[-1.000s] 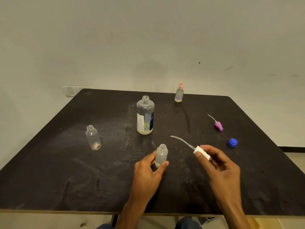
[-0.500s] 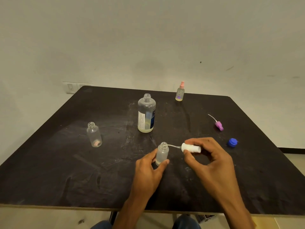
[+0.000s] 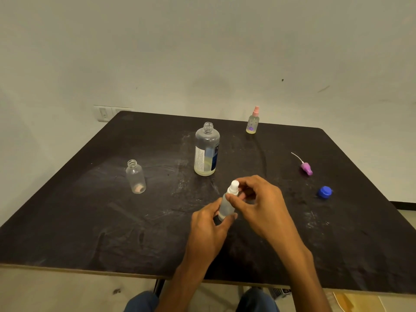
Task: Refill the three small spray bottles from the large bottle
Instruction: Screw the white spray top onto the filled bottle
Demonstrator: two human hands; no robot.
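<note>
My left hand (image 3: pixel 208 226) grips a small frosted spray bottle (image 3: pixel 226 208) standing on the black table (image 3: pixel 90 221). My right hand (image 3: pixel 258 206) pinches the white spray head (image 3: pixel 234 188), which sits upright on that bottle's neck. The large bottle (image 3: pixel 206 150) stands uncapped behind it, with a little pale liquid at the bottom. A second small bottle (image 3: pixel 135 180) stands open at the left. A third small bottle (image 3: pixel 253 121) with a pink spray head stands at the back.
A purple spray head (image 3: pixel 306 167) with its thin tube lies at the right. A blue cap (image 3: pixel 324 192) lies nearer the right edge. A wall switch plate (image 3: pixel 104 113) sits behind the table's far left corner.
My right hand swung the white spray head from lying sideways to upright, fed its tube into the small bottle, and set it on the neck. My left hand kept holding the bottle.
</note>
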